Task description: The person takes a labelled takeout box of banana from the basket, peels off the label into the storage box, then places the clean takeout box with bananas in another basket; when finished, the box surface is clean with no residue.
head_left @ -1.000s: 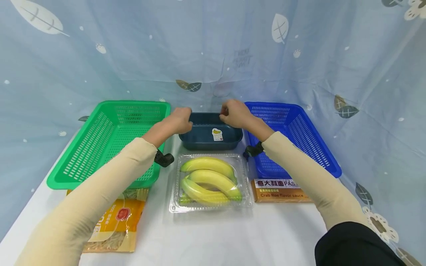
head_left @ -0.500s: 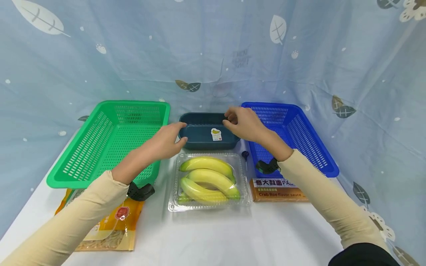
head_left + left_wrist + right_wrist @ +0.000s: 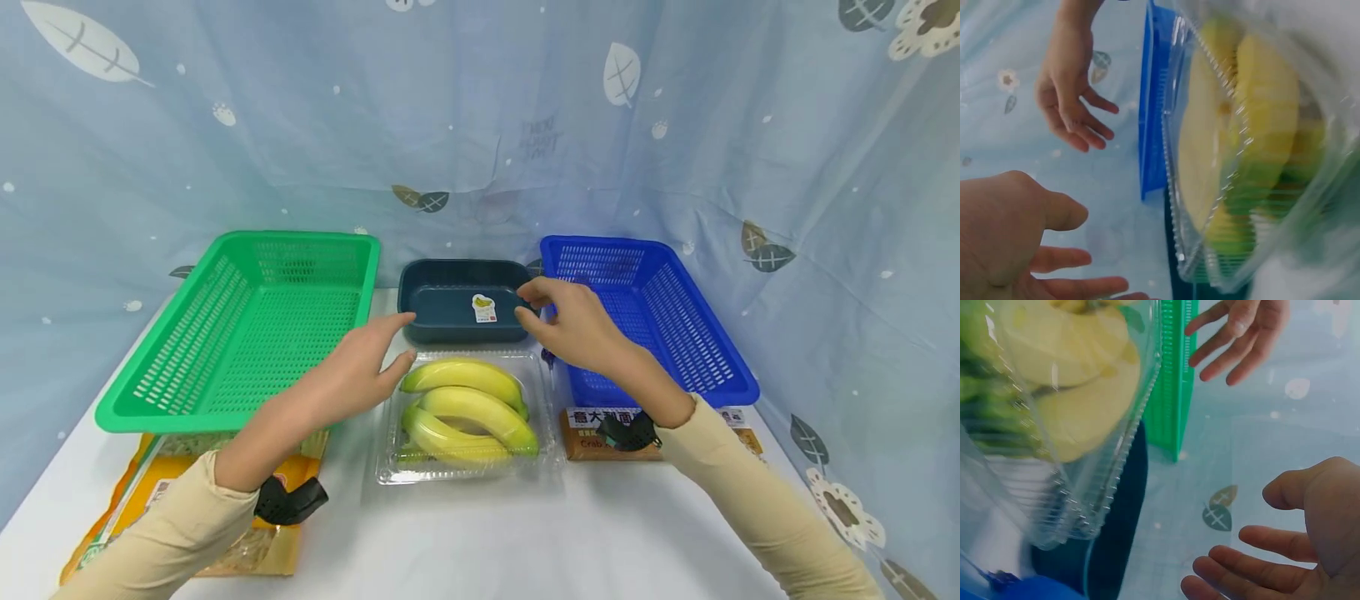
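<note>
A clear plastic clamshell box (image 3: 386,454) with bananas (image 3: 480,417) inside sits closed in the middle of the white table. Behind it stands a dark teal bin (image 3: 442,333) bearing a small banana sticker (image 3: 483,308). My left hand (image 3: 356,367) hovers at the box's far left corner, thumb and fingers spread. Over the right end of the bin is my right hand (image 3: 573,325), its fingers relaxed and thumb apart. Neither hand holds anything. Both wrist views show the box close up, with the left hand (image 3: 1016,237) and right hand (image 3: 1316,531) open in the air.
A green basket (image 3: 161,417) stands at the left, a blue basket (image 3: 708,321) at the right. In front of them lie a yellow food bag (image 3: 303,471) and a brown pasta box (image 3: 581,446). A small dark object (image 3: 547,358) lies beside the clamshell. A patterned curtain (image 3: 480,108) hangs behind.
Both hands have drawn back from over the dark bin toward me, the left also moving left and the right moving right. Their fingers have spread. The bin, clamshell and baskets stay in place.
</note>
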A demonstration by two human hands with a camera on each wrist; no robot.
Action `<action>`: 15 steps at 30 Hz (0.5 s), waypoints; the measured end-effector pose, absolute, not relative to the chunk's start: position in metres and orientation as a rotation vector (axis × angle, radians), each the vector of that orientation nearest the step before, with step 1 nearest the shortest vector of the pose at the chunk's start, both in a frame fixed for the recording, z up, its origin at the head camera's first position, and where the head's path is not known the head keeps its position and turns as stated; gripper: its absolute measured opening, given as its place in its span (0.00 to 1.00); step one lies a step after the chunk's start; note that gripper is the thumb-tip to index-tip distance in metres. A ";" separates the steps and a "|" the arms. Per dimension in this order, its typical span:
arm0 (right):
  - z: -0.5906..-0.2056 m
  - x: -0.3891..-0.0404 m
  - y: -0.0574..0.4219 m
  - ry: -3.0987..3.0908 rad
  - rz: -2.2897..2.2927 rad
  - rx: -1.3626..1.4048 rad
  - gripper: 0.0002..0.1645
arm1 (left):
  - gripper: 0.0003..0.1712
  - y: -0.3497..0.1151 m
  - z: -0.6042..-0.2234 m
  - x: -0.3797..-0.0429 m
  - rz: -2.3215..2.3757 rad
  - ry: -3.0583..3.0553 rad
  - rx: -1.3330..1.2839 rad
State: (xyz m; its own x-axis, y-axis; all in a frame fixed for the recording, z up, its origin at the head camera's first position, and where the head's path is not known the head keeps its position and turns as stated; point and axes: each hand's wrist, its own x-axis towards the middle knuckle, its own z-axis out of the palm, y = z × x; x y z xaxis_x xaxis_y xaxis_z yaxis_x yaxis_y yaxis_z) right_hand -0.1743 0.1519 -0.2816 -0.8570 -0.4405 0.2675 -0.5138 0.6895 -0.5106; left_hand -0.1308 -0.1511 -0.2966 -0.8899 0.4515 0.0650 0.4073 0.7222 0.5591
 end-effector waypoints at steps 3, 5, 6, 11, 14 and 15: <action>-0.288 -0.164 0.157 -2.772 0.932 0.753 0.19 | 0.32 -0.154 -0.303 -0.120 0.915 2.864 0.714; -0.292 -0.158 0.161 -2.765 0.944 0.745 0.19 | 0.32 -0.154 -0.307 -0.114 0.935 2.872 0.713; -0.293 -0.154 0.162 -2.760 0.946 0.741 0.19 | 0.32 -0.154 -0.309 -0.111 0.945 2.873 0.715; -0.301 -0.138 0.168 -2.750 0.969 0.734 0.19 | 0.34 -0.152 -0.317 -0.096 0.966 2.861 0.690; -0.304 -0.127 0.169 -2.761 0.998 0.715 0.19 | 0.34 -0.152 -0.321 -0.088 0.964 2.868 0.682; -0.306 -0.123 0.169 -2.764 1.011 0.708 0.19 | 0.34 -0.152 -0.323 -0.086 0.967 2.870 0.683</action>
State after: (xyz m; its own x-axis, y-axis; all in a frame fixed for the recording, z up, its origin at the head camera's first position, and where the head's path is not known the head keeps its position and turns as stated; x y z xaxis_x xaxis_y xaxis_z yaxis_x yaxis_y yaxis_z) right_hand -0.1230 0.1693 -0.3060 -0.8844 -0.3874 0.2603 -0.4639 0.6687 -0.5810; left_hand -0.0861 -0.1520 -0.3228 -0.9026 0.4180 0.1029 0.3949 0.7092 0.5840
